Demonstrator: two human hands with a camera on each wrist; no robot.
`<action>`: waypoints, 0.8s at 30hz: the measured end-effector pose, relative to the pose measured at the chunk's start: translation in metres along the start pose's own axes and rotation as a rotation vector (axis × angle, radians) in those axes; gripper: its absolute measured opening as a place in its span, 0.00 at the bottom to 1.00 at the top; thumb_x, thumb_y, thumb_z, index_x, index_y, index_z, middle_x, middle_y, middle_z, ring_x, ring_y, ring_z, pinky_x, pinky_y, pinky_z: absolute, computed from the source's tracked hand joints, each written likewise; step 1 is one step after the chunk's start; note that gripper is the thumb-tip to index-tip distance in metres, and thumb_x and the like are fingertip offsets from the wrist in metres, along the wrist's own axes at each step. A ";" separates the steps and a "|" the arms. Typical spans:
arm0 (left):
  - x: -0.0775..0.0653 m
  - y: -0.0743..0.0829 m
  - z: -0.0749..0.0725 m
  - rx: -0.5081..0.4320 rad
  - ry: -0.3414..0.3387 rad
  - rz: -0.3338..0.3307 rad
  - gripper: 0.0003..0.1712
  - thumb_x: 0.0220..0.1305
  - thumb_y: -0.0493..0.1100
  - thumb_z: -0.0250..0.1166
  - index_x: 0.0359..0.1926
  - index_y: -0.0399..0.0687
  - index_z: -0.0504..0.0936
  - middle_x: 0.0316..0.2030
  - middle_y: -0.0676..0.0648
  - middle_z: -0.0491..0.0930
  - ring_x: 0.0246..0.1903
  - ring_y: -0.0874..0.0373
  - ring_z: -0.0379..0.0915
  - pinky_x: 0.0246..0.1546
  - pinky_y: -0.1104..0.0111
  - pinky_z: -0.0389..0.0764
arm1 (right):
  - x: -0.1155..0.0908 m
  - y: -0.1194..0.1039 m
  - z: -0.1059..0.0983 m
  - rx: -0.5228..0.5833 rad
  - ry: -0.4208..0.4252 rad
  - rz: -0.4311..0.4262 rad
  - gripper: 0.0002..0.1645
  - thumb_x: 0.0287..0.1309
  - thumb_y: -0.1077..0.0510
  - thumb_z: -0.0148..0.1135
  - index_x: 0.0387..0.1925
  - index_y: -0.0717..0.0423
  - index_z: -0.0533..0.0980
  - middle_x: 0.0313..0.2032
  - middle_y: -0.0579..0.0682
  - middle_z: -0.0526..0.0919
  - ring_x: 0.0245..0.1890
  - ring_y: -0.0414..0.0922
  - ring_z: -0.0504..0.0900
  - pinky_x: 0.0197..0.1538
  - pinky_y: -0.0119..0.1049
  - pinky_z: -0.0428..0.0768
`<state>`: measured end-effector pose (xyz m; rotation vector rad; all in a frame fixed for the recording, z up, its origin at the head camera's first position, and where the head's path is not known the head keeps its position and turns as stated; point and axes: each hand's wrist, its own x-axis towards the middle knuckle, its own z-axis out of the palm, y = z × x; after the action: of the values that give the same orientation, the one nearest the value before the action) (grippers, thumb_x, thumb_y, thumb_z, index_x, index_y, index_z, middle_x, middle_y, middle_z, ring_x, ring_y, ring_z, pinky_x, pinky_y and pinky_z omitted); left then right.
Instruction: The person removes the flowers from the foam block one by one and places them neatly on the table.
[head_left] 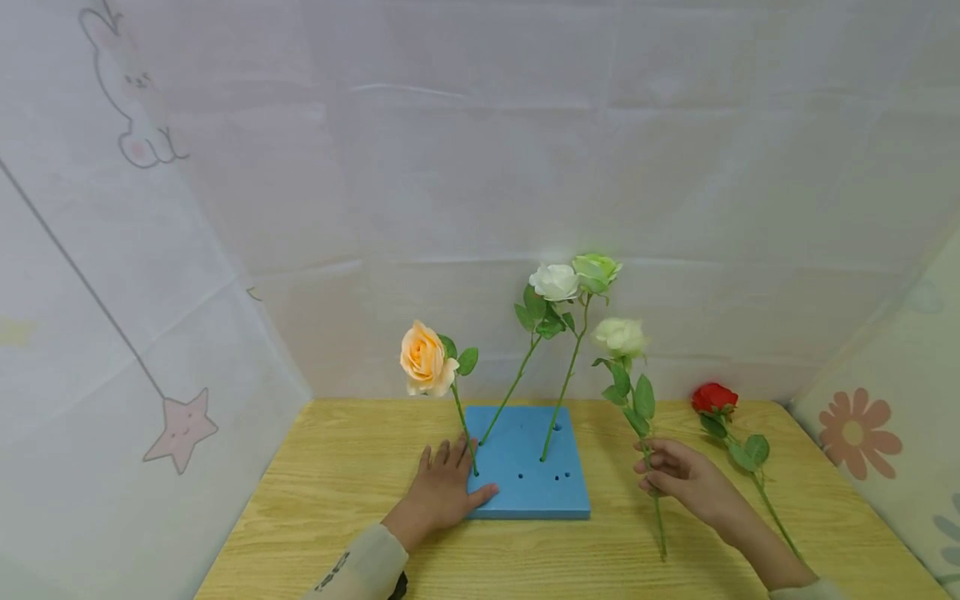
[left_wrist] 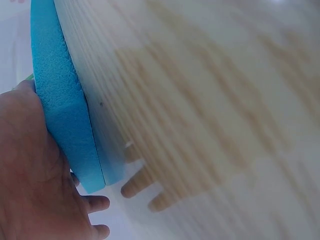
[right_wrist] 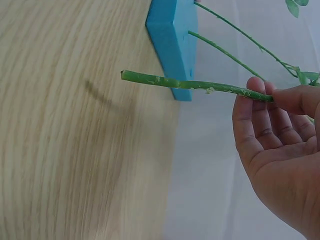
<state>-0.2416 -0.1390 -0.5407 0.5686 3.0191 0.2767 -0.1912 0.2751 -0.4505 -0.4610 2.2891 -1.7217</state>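
My right hand (head_left: 686, 482) pinches the green stem (right_wrist: 200, 85) of a cream rose (head_left: 621, 336) between thumb and fingers. The stem's cut end points down, above the table and to the right of a blue foam board (head_left: 532, 497). On the board's left edge rests my left hand (head_left: 438, 492), fingers spread and thumb over the near corner. Its palm lies against the foam's side (left_wrist: 65, 100) in the left wrist view. A peach rose (head_left: 424, 358), a white rose (head_left: 553, 282) and a green rose (head_left: 596, 272) stand with stems in the board, leaning.
A red rose (head_left: 715, 398) with leaves lies on the right side of the wooden table (head_left: 315, 500). Several small holes (head_left: 557, 477) show in the board's top. Pale cloth (head_left: 450, 167) with printed figures hangs behind and at both sides.
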 end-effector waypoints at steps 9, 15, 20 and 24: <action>0.000 0.000 0.000 -0.002 -0.001 0.001 0.57 0.66 0.83 0.36 0.82 0.52 0.48 0.80 0.44 0.48 0.76 0.36 0.48 0.71 0.35 0.48 | -0.011 0.008 -0.013 -0.034 0.005 0.015 0.36 0.73 0.59 0.59 0.71 0.75 0.58 0.51 0.58 0.81 0.47 0.42 0.86 0.50 0.40 0.85; -0.001 0.001 -0.001 0.003 -0.003 -0.005 0.57 0.66 0.83 0.36 0.82 0.52 0.48 0.79 0.43 0.50 0.76 0.36 0.48 0.72 0.35 0.47 | -0.017 0.016 -0.024 -0.031 0.001 0.045 0.36 0.73 0.60 0.58 0.71 0.78 0.57 0.50 0.53 0.82 0.47 0.47 0.86 0.50 0.39 0.85; -0.001 0.001 -0.002 -0.001 -0.005 -0.007 0.57 0.66 0.83 0.37 0.82 0.51 0.49 0.79 0.43 0.50 0.76 0.36 0.48 0.72 0.35 0.46 | -0.020 0.024 -0.031 -0.035 0.009 0.076 0.37 0.73 0.58 0.59 0.71 0.77 0.57 0.50 0.54 0.82 0.47 0.47 0.86 0.48 0.37 0.85; 0.001 0.000 0.000 0.012 0.000 -0.002 0.57 0.66 0.83 0.36 0.82 0.51 0.49 0.79 0.44 0.50 0.76 0.36 0.48 0.72 0.35 0.47 | -0.023 0.030 -0.037 -0.034 0.017 0.102 0.38 0.73 0.58 0.59 0.72 0.76 0.57 0.50 0.52 0.82 0.47 0.46 0.86 0.47 0.38 0.85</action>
<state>-0.2424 -0.1391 -0.5409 0.5667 3.0233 0.2593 -0.1870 0.3244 -0.4691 -0.3311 2.3145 -1.6467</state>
